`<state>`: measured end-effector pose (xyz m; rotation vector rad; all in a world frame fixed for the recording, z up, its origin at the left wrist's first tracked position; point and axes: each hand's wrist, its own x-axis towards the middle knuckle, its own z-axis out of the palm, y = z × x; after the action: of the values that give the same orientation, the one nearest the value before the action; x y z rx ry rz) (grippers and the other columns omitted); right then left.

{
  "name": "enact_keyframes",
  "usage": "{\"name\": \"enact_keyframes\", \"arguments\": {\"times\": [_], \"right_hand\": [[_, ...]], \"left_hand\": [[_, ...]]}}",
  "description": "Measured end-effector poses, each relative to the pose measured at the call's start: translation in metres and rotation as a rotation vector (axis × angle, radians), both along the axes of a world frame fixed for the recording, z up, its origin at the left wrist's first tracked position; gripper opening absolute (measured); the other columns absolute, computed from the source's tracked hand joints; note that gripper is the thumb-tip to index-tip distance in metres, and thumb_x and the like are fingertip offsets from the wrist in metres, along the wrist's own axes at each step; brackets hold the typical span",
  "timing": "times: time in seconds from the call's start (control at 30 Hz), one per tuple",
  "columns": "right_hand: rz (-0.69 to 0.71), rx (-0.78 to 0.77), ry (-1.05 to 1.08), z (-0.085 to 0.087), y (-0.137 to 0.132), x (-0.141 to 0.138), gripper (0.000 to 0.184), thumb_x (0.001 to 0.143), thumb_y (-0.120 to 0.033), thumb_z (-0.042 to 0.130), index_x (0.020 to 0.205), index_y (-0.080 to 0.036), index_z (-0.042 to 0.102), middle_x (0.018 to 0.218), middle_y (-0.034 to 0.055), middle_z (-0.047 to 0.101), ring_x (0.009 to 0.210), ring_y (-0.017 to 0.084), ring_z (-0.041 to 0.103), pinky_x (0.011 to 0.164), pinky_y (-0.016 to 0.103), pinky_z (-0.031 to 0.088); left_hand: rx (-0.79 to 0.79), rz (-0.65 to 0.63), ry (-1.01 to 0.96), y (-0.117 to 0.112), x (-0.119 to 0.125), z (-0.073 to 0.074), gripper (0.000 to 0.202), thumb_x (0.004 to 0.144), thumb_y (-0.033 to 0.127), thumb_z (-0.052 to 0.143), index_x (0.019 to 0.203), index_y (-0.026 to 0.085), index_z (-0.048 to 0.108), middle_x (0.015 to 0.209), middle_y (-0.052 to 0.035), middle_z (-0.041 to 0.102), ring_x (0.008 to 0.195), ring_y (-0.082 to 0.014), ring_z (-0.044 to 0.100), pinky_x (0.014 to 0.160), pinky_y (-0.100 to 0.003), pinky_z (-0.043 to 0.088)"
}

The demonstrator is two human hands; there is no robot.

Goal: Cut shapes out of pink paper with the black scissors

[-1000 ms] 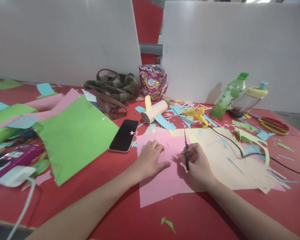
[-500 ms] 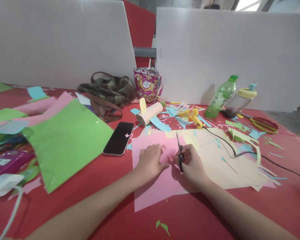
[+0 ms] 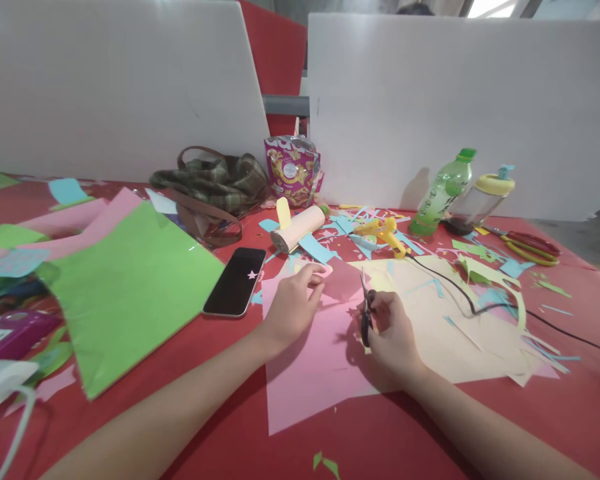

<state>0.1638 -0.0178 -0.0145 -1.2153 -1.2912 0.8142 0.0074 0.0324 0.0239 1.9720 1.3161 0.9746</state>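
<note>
My left hand (image 3: 296,300) is closed in a pinch on the far edge of the pink paper (image 3: 310,383), near its upper corner, and that edge is raised a little. The rest of the sheet lies on the red table, partly over cream paper (image 3: 445,340). Small black-handled scissors (image 3: 366,310) are in my right hand (image 3: 395,337), their blades pointing away from me and slightly apart, just right of the pink sheet's raised part. Left of my left hand lies a phone (image 3: 234,283) with a tiny pink star (image 3: 252,275) on its screen.
Beyond my hands lie a cardboard tube (image 3: 299,229) with paper wings and a yellow glue gun (image 3: 384,233) with its black cord. A green bottle (image 3: 443,193), a lidded cup (image 3: 483,200) and larger scissors (image 3: 533,248) are at the right. Green sheets (image 3: 135,300) spread leftward.
My left hand has gone from lying on the pink paper to pinching and lifting its far edge. My right hand with the scissors has shifted slightly right and nearer me.
</note>
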Motion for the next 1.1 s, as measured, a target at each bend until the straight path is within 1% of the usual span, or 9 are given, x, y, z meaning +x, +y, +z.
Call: {"name": "enact_keyframes", "arguments": {"times": [0.13,0.2,0.3,0.4,0.5,0.6,0.73,0.83,1.1], "right_hand": [[0.005,-0.038,0.042,-0.002,-0.001,0.000,0.026,0.062,-0.006,0.048,0.076,-0.023,0.035,0.079,0.0016,0.048,0.066,0.014,0.050,0.041,0.020,0.042],[-0.021,-0.058,0.035,-0.002,-0.001,0.000,0.026,0.062,-0.007,0.050,0.076,-0.023,0.035,0.080,0.0022,0.048,0.065,0.015,0.050,0.036,0.018,0.040],[-0.060,-0.039,-0.048,-0.002,-0.003,0.000,0.026,0.060,-0.007,0.050,0.076,-0.023,0.037,0.079,0.0018,0.049,0.066,0.015,0.051,0.043,0.021,0.042],[-0.083,-0.022,-0.178,0.000,-0.004,0.000,0.026,0.059,-0.005,0.049,0.076,-0.023,0.038,0.075,0.0001,0.050,0.068,0.015,0.052,0.056,0.026,0.043],[-0.091,-0.032,-0.266,0.002,-0.004,0.000,0.026,0.059,-0.004,0.048,0.075,-0.022,0.038,0.073,-0.0004,0.051,0.068,0.016,0.052,0.062,0.029,0.042],[-0.096,-0.049,-0.300,0.003,-0.004,0.000,0.025,0.059,-0.006,0.048,0.075,-0.022,0.038,0.072,0.0000,0.052,0.068,0.017,0.052,0.063,0.030,0.041],[-0.091,-0.096,-0.324,0.003,-0.004,0.000,0.024,0.060,-0.008,0.048,0.076,-0.023,0.038,0.073,0.0000,0.052,0.068,0.017,0.052,0.061,0.029,0.041],[-0.076,-0.123,-0.336,0.004,-0.004,0.000,0.022,0.062,-0.009,0.048,0.076,-0.023,0.038,0.075,0.0006,0.053,0.070,0.017,0.053,0.062,0.029,0.041],[-0.079,-0.129,-0.406,0.009,-0.004,0.000,0.021,0.061,-0.012,0.050,0.075,-0.022,0.038,0.070,-0.0005,0.054,0.062,0.015,0.052,0.056,0.027,0.040]], "left_hand": [[-0.140,0.037,-0.136,-0.004,0.004,-0.006,0.014,0.070,0.019,0.047,0.084,0.016,0.050,0.083,-0.0031,0.058,0.074,-0.0130,0.058,0.070,-0.026,0.045],[-0.213,0.021,-0.171,-0.008,0.006,-0.011,0.014,0.071,0.021,0.046,0.083,0.015,0.049,0.085,-0.0037,0.057,0.073,-0.0132,0.057,0.070,-0.027,0.045],[-0.331,0.025,-0.212,-0.016,0.009,-0.014,0.016,0.072,0.025,0.046,0.084,0.014,0.048,0.089,-0.0056,0.055,0.075,-0.0143,0.056,0.069,-0.029,0.044],[-0.433,0.005,-0.291,-0.023,0.013,-0.015,0.016,0.072,0.027,0.047,0.081,0.014,0.046,0.079,-0.0043,0.055,0.073,-0.0151,0.055,0.064,-0.028,0.044],[-0.513,-0.069,-0.345,-0.028,0.016,-0.015,0.013,0.074,0.028,0.045,0.073,0.015,0.043,0.071,-0.0011,0.053,0.065,-0.0127,0.053,0.057,-0.025,0.044],[-0.497,-0.128,-0.348,-0.031,0.017,-0.015,0.014,0.076,0.028,0.045,0.070,0.016,0.042,0.067,-0.0001,0.053,0.066,-0.0128,0.053,0.060,-0.025,0.043],[-0.547,-0.233,-0.453,-0.034,0.018,-0.015,0.014,0.079,0.028,0.041,0.083,0.015,0.043,0.076,-0.0042,0.058,0.073,-0.0149,0.056,0.068,-0.028,0.044],[-0.590,-0.243,-0.496,-0.035,0.018,-0.018,0.014,0.079,0.026,0.040,0.088,0.014,0.041,0.081,-0.0062,0.059,0.075,-0.0154,0.057,0.069,-0.030,0.045],[-0.603,-0.245,-0.468,-0.037,0.017,-0.024,0.012,0.078,0.020,0.042,0.087,0.014,0.039,0.084,-0.0076,0.059,0.078,-0.0162,0.057,0.070,-0.031,0.046]]}}
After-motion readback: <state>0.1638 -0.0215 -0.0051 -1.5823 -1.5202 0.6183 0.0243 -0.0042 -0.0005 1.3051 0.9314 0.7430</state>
